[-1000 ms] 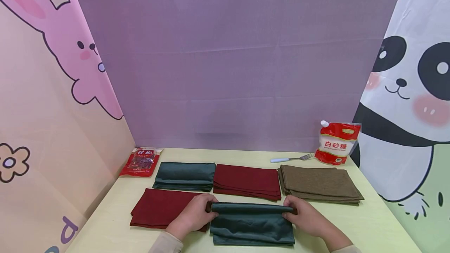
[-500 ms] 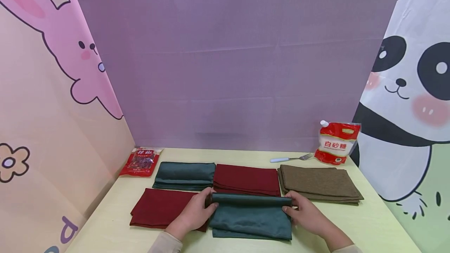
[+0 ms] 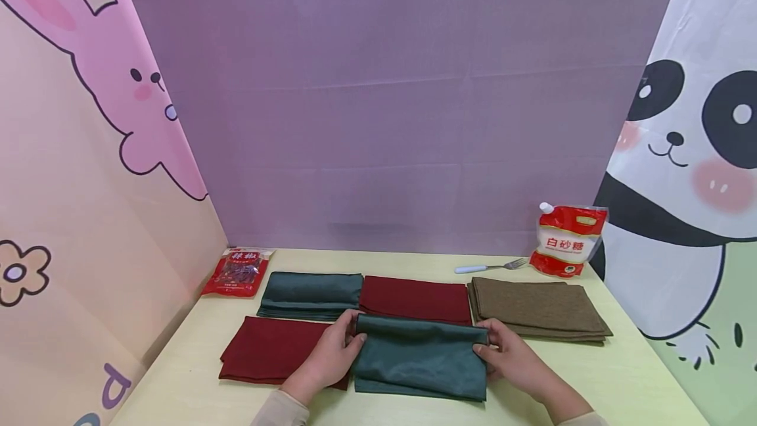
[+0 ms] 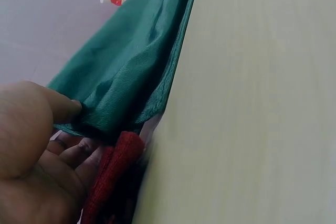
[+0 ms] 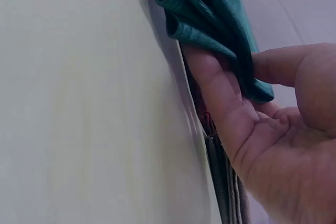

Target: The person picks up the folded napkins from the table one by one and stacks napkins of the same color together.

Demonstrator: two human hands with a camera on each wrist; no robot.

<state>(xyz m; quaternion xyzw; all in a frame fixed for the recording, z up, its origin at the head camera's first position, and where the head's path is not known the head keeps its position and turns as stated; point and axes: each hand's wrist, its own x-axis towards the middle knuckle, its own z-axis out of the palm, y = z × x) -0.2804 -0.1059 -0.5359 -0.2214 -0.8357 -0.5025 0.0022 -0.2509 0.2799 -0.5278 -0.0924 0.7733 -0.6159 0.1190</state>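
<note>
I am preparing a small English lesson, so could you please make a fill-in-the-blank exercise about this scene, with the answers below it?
Of red, brown and green, the held cloth between the left hand and the right hand is ____.
Behind the brown cloth lies a ____ with a pale handle.
In the head view, the red-and-white pouch is near the far ____ corner of the table.

Missing words: green; fork; right.
</note>
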